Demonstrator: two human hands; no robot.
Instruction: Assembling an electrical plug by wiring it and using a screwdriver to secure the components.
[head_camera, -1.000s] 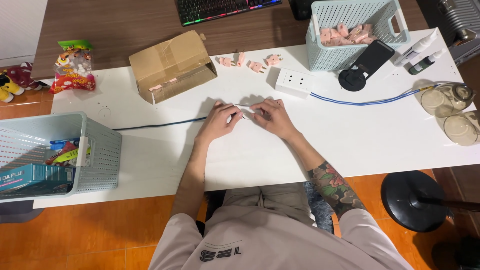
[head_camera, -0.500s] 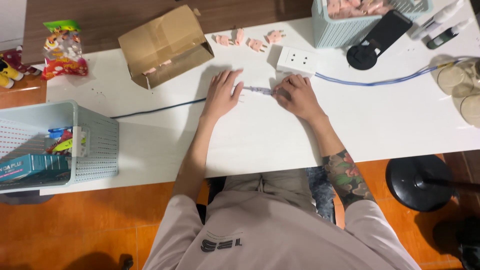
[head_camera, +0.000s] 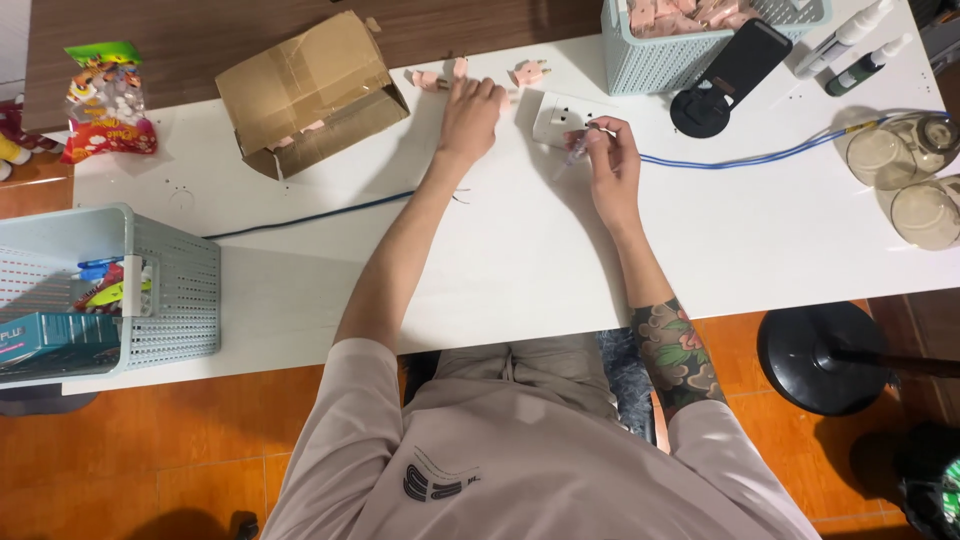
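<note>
Since half a second earlier, our left hand (head_camera: 470, 112) had left the middle of the table and stretched to its far edge, fingers spread flat over the small pink plug adapters (head_camera: 528, 72) lying there; whether it had closed on one we could not tell. Our right hand (head_camera: 612, 160) had lifted too, and was pinched shut on the clear plug end of the blue cable (head_camera: 760, 157), just beside the white wall socket plate (head_camera: 562, 115).

We judged this to be the fetching step: picking one adapter from the row. That called for a clean pinch on a single piece without nudging its neighbours.

We worked on a white table (head_camera: 520, 260), with an open cardboard box (head_camera: 312, 90), a pale basket (head_camera: 690, 50) of pink parts, a second basket (head_camera: 150, 290) and snack bags (head_camera: 105, 100) on it, over an orange floor (head_camera: 150, 450).
</note>
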